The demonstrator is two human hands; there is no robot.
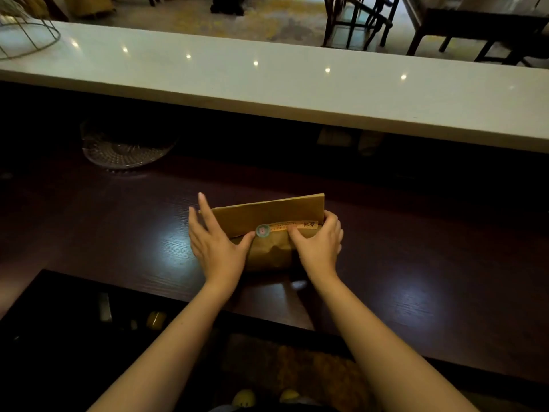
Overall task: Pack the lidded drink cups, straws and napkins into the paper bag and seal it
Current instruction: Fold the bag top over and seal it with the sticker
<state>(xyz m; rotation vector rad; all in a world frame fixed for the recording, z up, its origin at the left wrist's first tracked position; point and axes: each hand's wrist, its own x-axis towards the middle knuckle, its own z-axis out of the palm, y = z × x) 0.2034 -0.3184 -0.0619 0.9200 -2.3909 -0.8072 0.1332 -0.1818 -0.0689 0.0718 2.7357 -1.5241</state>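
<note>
Pressing with the left hand (218, 245), flat, fingers straight and spread, against the left side of a folded-over brown paper bag (269, 212), thumb reaching in toward the seal. Gripping with the right hand (319, 242), fingers curled round the bag's right edge, thumb bearing down on a long yellowish paper strip (297, 226) laid along the fold. Just left of that strip, a round pale green sticker with a pink centre (263, 231), bridging flap and front panel.

Bag upright between both hands on a dark wood-grain table (118, 233), top flap turned down toward the body. No cups, straws or napkins in sight; presumably packed inside, though not checkable from here.

Judged to be the last step: sealing. Next, probably: rub along the strip's whole length, then ease off and watch for a springing flap. Light pressure only, for fear of tipping or crushing lidded cups underneath.

Along the strip, a row of small marks and a few larger dark characters at the right end, too small to read. No brand legible on the bag.

Farther out: a ribbed clear glass dish (124, 153) back left on the same table, well apart from the bag; beyond, a long white counter (267, 81) dotted with lamp reflections; past that, dark wooden chairs (356, 22).
</note>
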